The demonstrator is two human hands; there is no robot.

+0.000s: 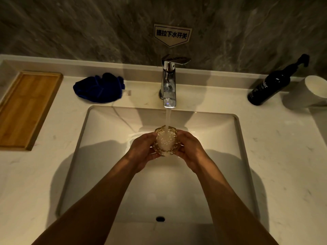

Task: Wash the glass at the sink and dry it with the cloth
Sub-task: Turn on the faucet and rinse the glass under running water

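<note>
A faceted amber glass (166, 140) sits upright over the white sink basin (106, 156), held between both hands. My left hand (143, 150) grips its left side and my right hand (190, 151) its right side. Water runs from the chrome tap (168, 82) straight into the glass, which is full of bubbling water. A crumpled dark blue cloth (99, 87) lies on the counter behind the basin, left of the tap.
A wooden tray (26, 108) rests on the counter at far left. A black pump bottle (272, 85) and a white cup (311, 89) stand at the back right. The overflow hole (160, 218) is in the near basin wall. A sign (172, 34) hangs above the tap.
</note>
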